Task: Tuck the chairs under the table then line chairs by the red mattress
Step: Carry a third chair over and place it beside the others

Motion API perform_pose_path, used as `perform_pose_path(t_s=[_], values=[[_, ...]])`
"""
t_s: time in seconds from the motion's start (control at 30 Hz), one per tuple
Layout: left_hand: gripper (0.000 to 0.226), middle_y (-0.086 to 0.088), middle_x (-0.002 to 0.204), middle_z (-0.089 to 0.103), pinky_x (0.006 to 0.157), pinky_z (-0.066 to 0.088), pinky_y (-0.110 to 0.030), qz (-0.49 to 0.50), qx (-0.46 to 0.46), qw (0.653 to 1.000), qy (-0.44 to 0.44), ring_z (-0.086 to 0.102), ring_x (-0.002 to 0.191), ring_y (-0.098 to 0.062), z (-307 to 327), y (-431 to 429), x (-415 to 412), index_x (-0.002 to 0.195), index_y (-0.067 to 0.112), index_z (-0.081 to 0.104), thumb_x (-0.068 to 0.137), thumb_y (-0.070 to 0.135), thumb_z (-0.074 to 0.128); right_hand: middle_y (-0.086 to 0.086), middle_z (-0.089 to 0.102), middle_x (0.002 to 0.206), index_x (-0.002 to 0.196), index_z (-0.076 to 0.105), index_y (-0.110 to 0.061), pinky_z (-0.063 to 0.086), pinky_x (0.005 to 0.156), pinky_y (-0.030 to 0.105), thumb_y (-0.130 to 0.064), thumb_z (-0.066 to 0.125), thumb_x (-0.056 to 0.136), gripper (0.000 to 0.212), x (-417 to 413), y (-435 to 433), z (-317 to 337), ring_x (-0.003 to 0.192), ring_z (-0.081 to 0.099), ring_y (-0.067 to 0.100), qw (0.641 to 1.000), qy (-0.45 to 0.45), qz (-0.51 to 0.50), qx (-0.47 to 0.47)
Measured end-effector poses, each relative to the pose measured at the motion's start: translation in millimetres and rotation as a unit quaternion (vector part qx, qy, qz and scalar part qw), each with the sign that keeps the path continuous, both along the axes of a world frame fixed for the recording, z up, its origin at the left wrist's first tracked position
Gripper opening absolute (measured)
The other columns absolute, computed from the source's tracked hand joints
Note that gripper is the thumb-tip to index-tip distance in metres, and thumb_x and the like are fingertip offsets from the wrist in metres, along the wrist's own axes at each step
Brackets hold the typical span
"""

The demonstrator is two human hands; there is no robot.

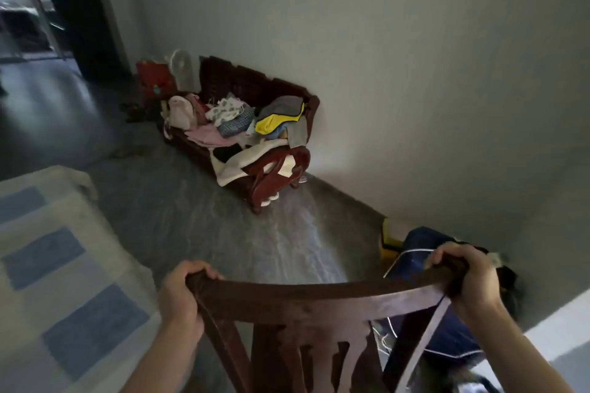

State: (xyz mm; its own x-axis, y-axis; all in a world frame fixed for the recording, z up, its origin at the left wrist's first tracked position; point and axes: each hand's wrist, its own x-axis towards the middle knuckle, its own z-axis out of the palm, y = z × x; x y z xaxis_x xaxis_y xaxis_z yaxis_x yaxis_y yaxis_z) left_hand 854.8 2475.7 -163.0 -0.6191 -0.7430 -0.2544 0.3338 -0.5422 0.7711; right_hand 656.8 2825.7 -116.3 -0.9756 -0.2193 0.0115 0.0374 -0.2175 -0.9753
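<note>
Overhead, head view, dim room. Grey wall [415, 57] fills the upper right; grey floor [223, 233] runs from the foreground to a dark doorway [79, 9] at upper left. White-and-blue checked cloth [57, 265] covers a surface at lower left; what lies beneath it cannot be told. Dark red wooden bench [255, 92] stands against the wall mid-frame, piled with loose clothes [242, 121], including a yellow piece. Red bag [155, 80] and a white fan [182, 68] stand just beyond the bench's far end.

Chair [319, 300]: dark wood, curved top rail, carved back splat, at bottom centre, seen from behind; its seat and legs are out of view. Blue bag [424, 252] with white piping sits beside the chair by the wall, a yellow box [391, 238] just behind it.

Left hand [182, 290] is wrapped around the left end of the top rail. Right hand [469, 277] is wrapped around the right end. Both forearms enter from the bottom edge.
</note>
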Motion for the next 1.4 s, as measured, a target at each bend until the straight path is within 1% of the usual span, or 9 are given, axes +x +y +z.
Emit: perform_pose_path(t_s=[0.13, 0.23, 0.53, 0.73, 0.9, 1.0, 1.13, 1.27, 1.4], values=[[0.032, -0.008, 0.049, 0.052, 0.045, 0.052, -0.024, 0.064, 0.006, 0.998, 0.023, 0.055, 0.043, -0.021, 1.6, -55.4, -49.6, 0.060, 0.005, 0.051, 0.090, 0.008, 0.041, 0.014, 0.060, 0.057, 0.049, 0.063, -0.013, 0.050, 0.062, 0.032, -0.017, 0.044, 0.086, 0.041, -89.9, -82.0, 1.3, 0.056, 0.056, 0.026, 0.999, -0.008, 0.047, 0.003], [0.042, -0.008, 0.049, 0.053, 0.046, 0.051, -0.022, 0.106, -0.015, 0.994, 0.031, 0.055, 0.044, -0.021, -3.2, -106.5, -82.7, 0.050, 0.007, 0.056, 0.089, 0.009, 0.041, 0.014, 0.060, 0.058, 0.050, 0.062, -0.013, 0.047, 0.066, 0.040, -0.022, 0.049, 0.081, 0.035, -152.1, -154.4, -5.5, 0.056, 0.055, 0.027, 0.995, -0.022, 0.097, 0.016], [0.046, -0.010, 0.047, 0.056, 0.046, 0.050, -0.019, 0.250, -0.066, 0.966, 0.001, 0.057, 0.044, -0.019, 3.3, -283.2, -166.8, 0.044, 0.011, 0.059, 0.085, 0.008, 0.041, 0.011, 0.059, 0.061, 0.055, 0.063, -0.014, 0.049, 0.049, 0.023, -0.031, 0.054, 0.075, 0.027, -297.4, -405.2, -11.6, 0.055, 0.054, 0.023, 0.977, -0.010, 0.209, 0.034], [0.033, -0.007, 0.049, 0.054, 0.047, 0.051, -0.024, 0.324, -0.085, 0.942, 0.011, 0.056, 0.045, -0.022, 24.9, -405.9, -216.8, 0.053, 0.006, 0.055, 0.084, 0.011, 0.043, 0.021, 0.058, 0.064, 0.057, 0.060, -0.006, 0.047, 0.069, 0.040, -0.021, 0.045, 0.083, 0.034, -375.8, -579.7, -1.6, 0.068, 0.052, 0.036, 0.962, 0.000, 0.272, -0.020], [0.046, -0.006, 0.046, 0.054, 0.047, 0.050, -0.021, 0.368, -0.085, 0.926, -0.001, 0.056, 0.043, -0.020, 30.7, -517.0, -264.2, 0.043, 0.011, 0.058, 0.086, 0.009, 0.041, 0.011, 0.055, 0.055, 0.052, 0.059, -0.010, 0.051, 0.053, 0.022, -0.016, 0.041, 0.085, 0.038, -435.8, -732.3, -14.1, 0.051, 0.055, 0.024, 0.939, -0.053, 0.330, -0.085], [0.046, -0.006, 0.046, 0.053, 0.045, 0.049, -0.020, 0.401, -0.066, 0.913, -0.030, 0.056, 0.043, -0.020, 34.5, -583.9, -297.4, 0.041, 0.011, 0.056, 0.085, 0.009, 0.042, 0.008, 0.057, 0.052, 0.049, 0.062, -0.013, 0.050, 0.055, 0.025, -0.014, 0.041, 0.083, 0.040, -473.5, -824.3, -19.5, 0.051, 0.056, 0.025, 0.933, -0.028, 0.349, -0.083], [0.022, -0.006, 0.044, 0.051, 0.043, 0.046, -0.017, 0.434, -0.083, 0.897, -0.019, 0.053, 0.041, -0.018, 52.0, -678.6, -336.3, 0.059, 0.004, 0.048, 0.080, 0.004, 0.042, 0.009, 0.058, 0.052, 0.050, 0.063, -0.014, 0.049, 0.055, 0.025, -0.017, 0.043, 0.083, 0.039, -513.1, -947.7, -16.0, 0.051, 0.057, 0.023, 0.916, -0.052, 0.388, -0.084], [0.020, -0.013, 0.056, 0.050, 0.048, 0.049, -0.021, 0.475, -0.044, 0.879, -0.010, 0.052, 0.049, -0.022, 55.6, -767.9, -353.9, 0.066, 0.006, 0.047, 0.085, 0.009, 0.043, 0.012, 0.056, 0.055, 0.052, 0.062, -0.010, 0.046, 0.058, 0.031, -0.015, 0.041, 0.086, 0.040, -535.1, -1068.0, -0.1, 0.055, 0.052, 0.028, 0.907, -0.053, 0.411, -0.077], [0.024, -0.006, 0.053, 0.052, 0.049, 0.049, -0.023, 0.500, -0.032, 0.866, -0.001, 0.052, 0.049, -0.021, 44.6, -872.8, -365.3, 0.061, 0.007, 0.050, 0.084, 0.009, 0.045, 0.017, 0.051, 0.062, 0.064, 0.054, -0.002, 0.048, 0.053, 0.026, -0.012, 0.039, 0.090, 0.031, -554.3, -1190.2, 4.0, 0.054, 0.052, 0.028, 0.900, -0.060, 0.425, -0.074]])
